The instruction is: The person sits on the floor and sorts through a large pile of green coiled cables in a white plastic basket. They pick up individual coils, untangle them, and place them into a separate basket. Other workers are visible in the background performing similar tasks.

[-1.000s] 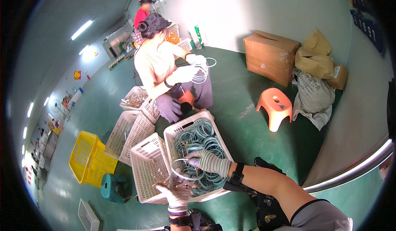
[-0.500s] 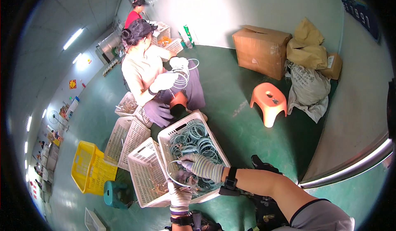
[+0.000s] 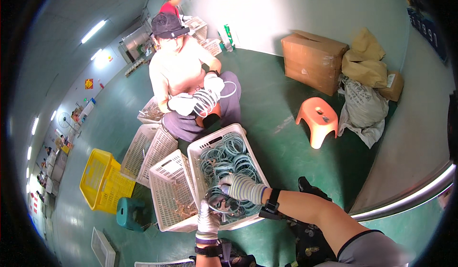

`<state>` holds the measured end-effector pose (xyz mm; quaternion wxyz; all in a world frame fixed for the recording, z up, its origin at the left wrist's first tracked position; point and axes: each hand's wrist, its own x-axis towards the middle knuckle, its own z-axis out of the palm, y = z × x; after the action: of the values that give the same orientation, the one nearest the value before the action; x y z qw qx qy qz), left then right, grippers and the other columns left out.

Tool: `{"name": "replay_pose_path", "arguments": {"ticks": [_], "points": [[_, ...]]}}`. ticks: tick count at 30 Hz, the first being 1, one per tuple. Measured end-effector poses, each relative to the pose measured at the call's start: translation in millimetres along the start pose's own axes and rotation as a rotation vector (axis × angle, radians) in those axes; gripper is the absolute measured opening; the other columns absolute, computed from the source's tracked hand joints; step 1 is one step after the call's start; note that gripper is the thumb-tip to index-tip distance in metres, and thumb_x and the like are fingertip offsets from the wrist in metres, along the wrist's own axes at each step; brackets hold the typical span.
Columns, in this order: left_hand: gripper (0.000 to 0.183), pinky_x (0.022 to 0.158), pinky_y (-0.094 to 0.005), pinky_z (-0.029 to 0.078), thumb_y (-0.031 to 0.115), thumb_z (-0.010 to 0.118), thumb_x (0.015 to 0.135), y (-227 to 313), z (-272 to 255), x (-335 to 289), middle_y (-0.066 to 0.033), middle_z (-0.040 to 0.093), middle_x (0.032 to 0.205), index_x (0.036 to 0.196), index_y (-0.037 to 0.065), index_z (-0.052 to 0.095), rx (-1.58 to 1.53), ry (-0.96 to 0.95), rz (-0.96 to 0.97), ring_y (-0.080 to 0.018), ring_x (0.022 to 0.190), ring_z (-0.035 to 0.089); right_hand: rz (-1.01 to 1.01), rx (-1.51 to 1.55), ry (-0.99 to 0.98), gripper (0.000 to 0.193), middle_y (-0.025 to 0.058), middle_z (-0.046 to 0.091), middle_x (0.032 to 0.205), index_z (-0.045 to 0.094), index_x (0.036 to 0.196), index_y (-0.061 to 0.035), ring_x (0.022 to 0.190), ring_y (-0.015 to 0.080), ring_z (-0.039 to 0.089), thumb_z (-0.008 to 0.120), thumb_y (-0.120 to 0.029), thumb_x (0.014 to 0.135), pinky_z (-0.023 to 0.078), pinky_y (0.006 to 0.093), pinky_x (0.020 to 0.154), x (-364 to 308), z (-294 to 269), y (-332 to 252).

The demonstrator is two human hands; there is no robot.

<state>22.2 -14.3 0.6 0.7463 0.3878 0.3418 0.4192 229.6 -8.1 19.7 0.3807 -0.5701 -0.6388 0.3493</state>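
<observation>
My right hand (image 3: 242, 188), in a striped glove, is closed with its fingertips on a thin pale ring (image 3: 214, 188) over the near part of a white crate (image 3: 241, 225). Below and left of it, my left hand (image 3: 208, 220), also gloved, is closed at the crate's near left corner, against the same ring; its grip is partly hidden. Many grey-green wire rings (image 3: 234, 145) lie heaped in the crate. Beside it on the left stands a second white crate (image 3: 160, 209) with thin brownish pieces at its bottom.
Facing me, a seated co-worker (image 3: 183, 73) in white gloves holds several pale rings (image 3: 206, 102). A yellow crate (image 3: 90, 181) and teal stool (image 3: 125, 214) stand left. To the right are an orange stool (image 3: 318, 114), a cardboard box (image 3: 312, 66) and a white sack (image 3: 362, 104).
My right hand has shifted slightly right and down, and less of the ring shows between my hands. The co-worker has turned toward me, lowering the rings. The whole view has shifted a little.
</observation>
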Motion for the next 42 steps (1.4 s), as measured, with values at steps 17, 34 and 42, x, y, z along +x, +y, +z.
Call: {"name": "replay_pose_path", "arguments": {"ticks": [17,34,42], "points": [[0.095,0.102,-0.0409,0.046,0.028,0.071,0.089,17,-13,-13,-0.0228,0.043,0.146,0.158,0.007,0.01,-0.062,-0.047,0.164,-0.0286,0.124,0.052,0.117,0.514,0.009,0.02,0.0024,0.066,0.077,0.07,0.106,-0.0017,0.066,0.009,0.06,0.064,-0.016,0.093,0.048,0.024,0.061,1,12,-22],[0.092,0.103,-0.0546,0.046,0.032,0.078,0.08,39,-19,-29,-0.0242,0.056,0.132,0.154,0.013,0.026,-0.381,-0.048,0.06,-0.0376,0.119,0.057,0.395,0.997,-0.312,0.033,0.0065,0.07,0.09,0.064,0.11,-0.0043,0.069,0.0156,0.066,0.061,-0.034,0.097,0.057,0.0306,0.066,6,42,-20],[0.082,0.1,-0.0417,0.047,0.017,0.072,0.086,29,-43,-17,-0.0179,0.055,0.133,0.153,0.01,0.026,-0.225,0.04,0.258,-0.0278,0.115,0.059,0.517,1.058,-0.637,0.055,0.0108,0.067,0.094,0.065,0.115,-0.0055,0.073,0.0174,0.065,0.058,-0.055,0.093,0.054,0.0271,0.062,-5,35,-24]]}}
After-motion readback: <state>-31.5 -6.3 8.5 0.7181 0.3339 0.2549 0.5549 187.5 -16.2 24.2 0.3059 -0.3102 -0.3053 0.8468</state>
